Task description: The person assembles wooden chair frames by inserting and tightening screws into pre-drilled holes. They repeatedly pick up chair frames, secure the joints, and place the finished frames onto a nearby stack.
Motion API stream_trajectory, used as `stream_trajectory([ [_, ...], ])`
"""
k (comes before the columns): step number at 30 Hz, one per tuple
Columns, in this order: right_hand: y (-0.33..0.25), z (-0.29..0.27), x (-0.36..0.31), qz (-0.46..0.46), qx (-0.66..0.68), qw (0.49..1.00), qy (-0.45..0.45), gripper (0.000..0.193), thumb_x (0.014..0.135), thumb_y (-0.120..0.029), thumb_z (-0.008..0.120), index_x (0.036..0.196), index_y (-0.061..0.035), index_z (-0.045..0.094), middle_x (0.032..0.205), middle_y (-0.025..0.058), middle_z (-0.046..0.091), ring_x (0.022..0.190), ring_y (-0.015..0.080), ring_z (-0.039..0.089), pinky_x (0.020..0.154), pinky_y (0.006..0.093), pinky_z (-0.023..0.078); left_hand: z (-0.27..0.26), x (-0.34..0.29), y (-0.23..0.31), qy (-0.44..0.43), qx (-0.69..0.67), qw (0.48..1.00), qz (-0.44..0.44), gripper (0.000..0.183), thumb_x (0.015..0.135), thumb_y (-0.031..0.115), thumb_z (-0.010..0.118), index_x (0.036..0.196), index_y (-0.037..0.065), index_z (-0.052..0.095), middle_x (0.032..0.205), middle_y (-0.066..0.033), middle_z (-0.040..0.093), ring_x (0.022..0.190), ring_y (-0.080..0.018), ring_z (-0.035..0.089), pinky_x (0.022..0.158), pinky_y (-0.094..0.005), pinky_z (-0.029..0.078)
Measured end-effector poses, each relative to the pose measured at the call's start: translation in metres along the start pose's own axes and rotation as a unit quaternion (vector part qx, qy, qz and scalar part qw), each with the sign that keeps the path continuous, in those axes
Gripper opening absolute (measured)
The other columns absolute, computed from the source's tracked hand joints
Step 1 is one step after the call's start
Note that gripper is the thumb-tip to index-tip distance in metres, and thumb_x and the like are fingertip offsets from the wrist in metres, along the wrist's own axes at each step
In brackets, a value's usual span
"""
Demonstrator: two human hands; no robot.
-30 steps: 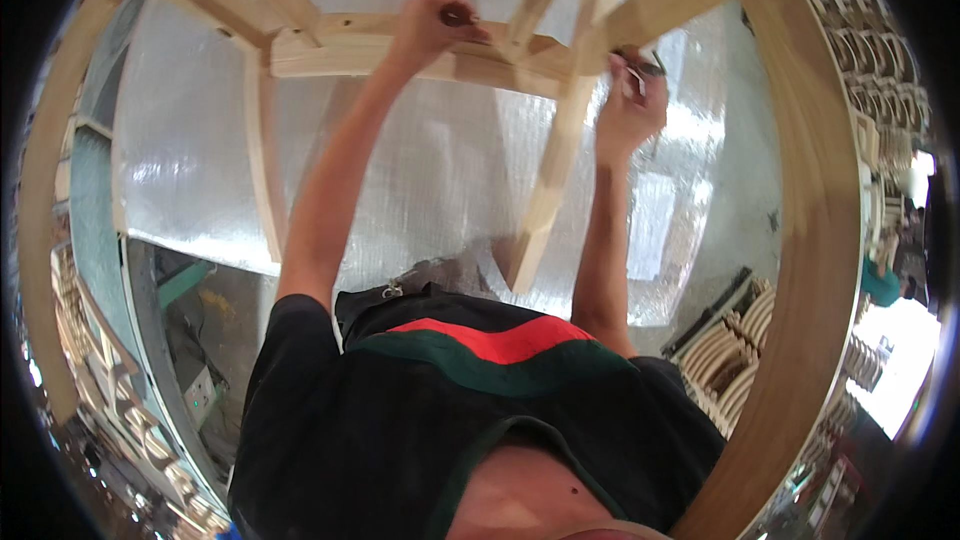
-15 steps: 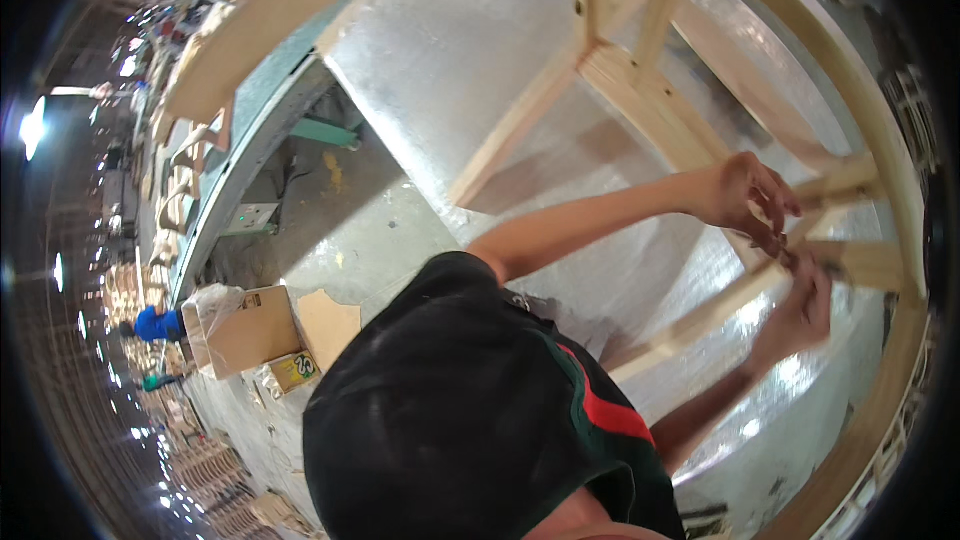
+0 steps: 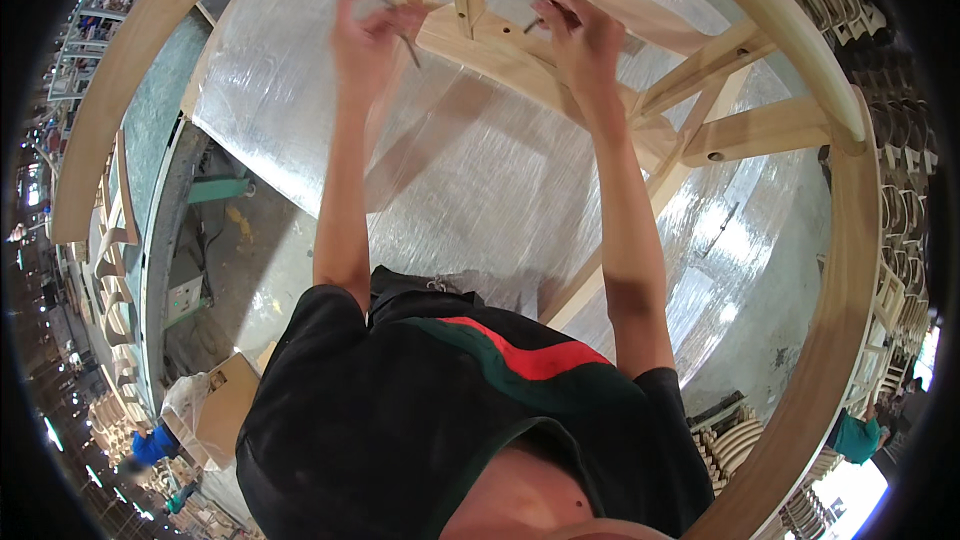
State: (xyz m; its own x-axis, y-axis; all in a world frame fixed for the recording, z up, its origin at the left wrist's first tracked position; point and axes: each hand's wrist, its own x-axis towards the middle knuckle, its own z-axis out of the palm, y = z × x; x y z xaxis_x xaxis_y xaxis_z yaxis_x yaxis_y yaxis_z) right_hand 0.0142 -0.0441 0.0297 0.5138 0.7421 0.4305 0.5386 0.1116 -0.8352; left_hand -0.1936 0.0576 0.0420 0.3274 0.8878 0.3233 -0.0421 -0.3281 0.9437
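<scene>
A pale wooden furniture frame [image 3: 500, 60] stands on a plastic-covered worktop, with bolt holes in its rails and legs. At the far left of the joint, my left hand [image 3: 365, 40] is raised with fingers pinched, smeared by motion. From them a thin dark rod [image 3: 413, 52] points down past the rail. My right hand [image 3: 588, 40] is closed on a small dark bolt-like piece [image 3: 533, 26], just right of a hole in the rail. Its exact kind is too small to tell.
Curved wooden rails [image 3: 845, 340] arch around the right side and another [image 3: 130, 90] on the left. The shiny plastic-covered worktop [image 3: 270, 80] lies beneath the frame. A cardboard box [image 3: 225, 405] sits on the floor at lower left. People in blue and green work in the distance.
My hands were together at the right-hand joint. Now they are apart at the far middle joint, left hand farther left. The whole view has shifted, bringing more of the right side in.
</scene>
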Motion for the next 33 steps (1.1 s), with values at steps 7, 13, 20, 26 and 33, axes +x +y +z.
stream_trajectory([
  [7, 0.057, 0.053, 0.015, -0.111, -0.073, 0.982, -0.133, 0.014, 0.078, -0.013, 0.065, 0.085, -0.0003, 0.067, 0.076, 0.0180, 0.064, 0.070, 0.0327, 0.062, 0.062, 0.0366, 0.048, -0.037, 0.098, -0.036, 0.132, -0.114, 0.973, 0.152, 0.007, 0.089, -0.004, 0.053, 0.095, -0.006, 0.048, 0.101, -0.0225, 0.063, 0.099, -0.0312, 0.063, 0.081, -0.0389, 0.056],
  [13, 0.045, 0.049, 0.026, -0.130, -0.296, 0.920, -0.223, 0.027, 0.080, -0.025, 0.063, 0.072, 0.0001, 0.060, 0.072, 0.0185, 0.061, 0.072, 0.0337, 0.061, 0.063, 0.0407, 0.048, -0.016, 0.096, -0.076, 0.143, -0.089, 0.974, 0.153, 0.008, 0.086, -0.007, 0.055, 0.092, -0.003, 0.053, 0.100, -0.0144, 0.064, 0.087, -0.0211, 0.063, 0.074, -0.0290, 0.053],
  [20, 0.022, 0.037, 0.037, -0.112, -0.257, 0.934, -0.224, 0.021, 0.078, -0.018, 0.065, 0.079, 0.0024, 0.062, 0.074, 0.0229, 0.060, 0.078, 0.0361, 0.061, 0.065, 0.0402, 0.048, -0.003, 0.080, -0.089, 0.186, -0.066, 0.971, 0.136, 0.012, 0.082, -0.002, 0.065, 0.089, 0.000, 0.056, 0.092, -0.0098, 0.064, 0.079, -0.0138, 0.061, 0.069, -0.0227, 0.050],
  [26, 0.033, 0.041, 0.049, -0.127, -0.275, 0.897, -0.323, 0.014, 0.076, -0.008, 0.063, 0.082, 0.0036, 0.061, 0.080, 0.0216, 0.061, 0.082, 0.0362, 0.061, 0.070, 0.0404, 0.049, -0.001, 0.080, -0.074, 0.228, -0.096, 0.964, 0.101, 0.020, 0.078, 0.002, 0.072, 0.090, -0.005, 0.057, 0.081, -0.0103, 0.064, 0.074, -0.0139, 0.062, 0.066, -0.0217, 0.048],
  [33, 0.016, 0.036, 0.043, -0.075, -0.305, 0.890, -0.330, 0.018, 0.080, -0.014, 0.061, 0.079, 0.0039, 0.059, 0.078, 0.0213, 0.061, 0.082, 0.0364, 0.061, 0.069, 0.0430, 0.048, -0.004, 0.067, -0.082, 0.266, -0.048, 0.960, 0.067, 0.031, 0.083, 0.003, 0.066, 0.108, -0.010, 0.052, 0.100, -0.0169, 0.063, 0.091, -0.0193, 0.063, 0.082, -0.0270, 0.050],
])
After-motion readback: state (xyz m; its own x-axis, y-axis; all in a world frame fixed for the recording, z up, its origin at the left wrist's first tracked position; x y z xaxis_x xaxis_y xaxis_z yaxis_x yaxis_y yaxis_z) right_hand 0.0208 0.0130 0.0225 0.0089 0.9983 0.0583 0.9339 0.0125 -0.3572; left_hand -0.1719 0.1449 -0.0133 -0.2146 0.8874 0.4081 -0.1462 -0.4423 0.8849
